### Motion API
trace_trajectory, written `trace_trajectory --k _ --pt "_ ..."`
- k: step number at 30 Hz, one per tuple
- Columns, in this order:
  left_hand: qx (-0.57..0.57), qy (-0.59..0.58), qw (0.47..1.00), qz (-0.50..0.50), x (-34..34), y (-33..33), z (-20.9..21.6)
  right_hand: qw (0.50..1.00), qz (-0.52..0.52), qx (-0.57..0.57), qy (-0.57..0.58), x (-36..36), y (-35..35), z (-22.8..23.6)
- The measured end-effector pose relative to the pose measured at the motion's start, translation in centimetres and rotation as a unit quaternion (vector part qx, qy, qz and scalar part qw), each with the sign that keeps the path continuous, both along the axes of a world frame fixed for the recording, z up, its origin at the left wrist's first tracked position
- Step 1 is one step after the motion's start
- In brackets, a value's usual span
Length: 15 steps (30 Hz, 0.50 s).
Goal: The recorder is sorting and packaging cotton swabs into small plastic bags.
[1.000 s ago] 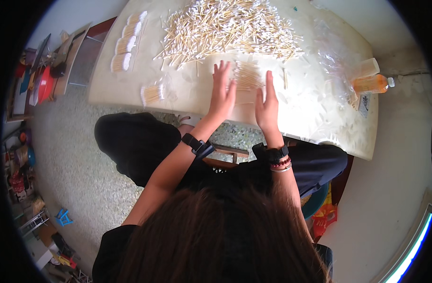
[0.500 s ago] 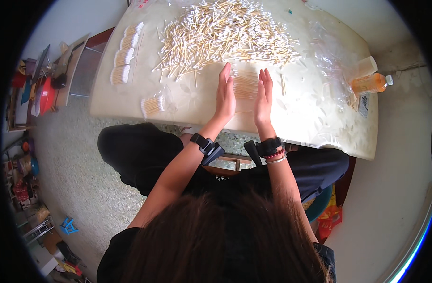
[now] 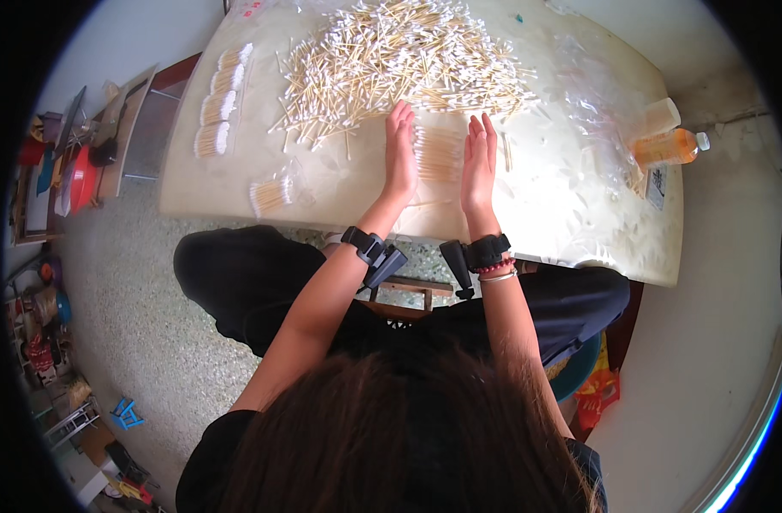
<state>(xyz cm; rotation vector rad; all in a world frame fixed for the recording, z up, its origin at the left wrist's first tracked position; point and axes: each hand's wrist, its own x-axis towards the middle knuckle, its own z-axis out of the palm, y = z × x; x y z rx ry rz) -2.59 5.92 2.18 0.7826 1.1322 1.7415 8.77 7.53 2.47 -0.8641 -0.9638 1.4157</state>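
A row of cotton swabs [image 3: 438, 154] lies side by side on the table between my two hands. My left hand [image 3: 400, 154] stands on edge at the row's left end, fingers stretched out. At the right end my right hand [image 3: 478, 162] is held the same way, palm facing the swabs, with a slim gap to them. Neither hand grips anything. One loose swab [image 3: 429, 204] rests nearer the table's front edge, and a few others [image 3: 507, 154] lie right of my right hand. Beyond my fingertips spreads a large heap of cotton swabs [image 3: 408, 60].
Several bundles of swabs [image 3: 217, 108] line the table's left side. A clear bag with swabs [image 3: 271, 195] sits nearer the front. At the right are clear plastic bags [image 3: 592, 111], a bottle of orange liquid [image 3: 669, 147] and a pale cup [image 3: 658, 117].
My left hand has drawn slightly left, away from the row's end, so more swabs show. The right hand has barely moved. The view has shifted a little.
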Motion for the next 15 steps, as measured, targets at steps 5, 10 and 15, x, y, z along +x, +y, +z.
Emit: trace_trajectory --k 5,10,15 --pt "0.008 0.018 0.999 -0.036 0.9 0.1 -0.3 0.999 0.032 0.004 -0.037 0.2 0.8 -0.4" --pt "-0.002 -0.037 0.999 -0.02 -0.1 -0.2 0.3 0.999 0.048 0.009 -0.02 1.0 0.4 0.0" --pt "-0.004 -0.119 0.992 0.041 -2.1 -5.0 0.7 0.997 0.057 -0.024 -0.041 2.5 -3.9 1.5"
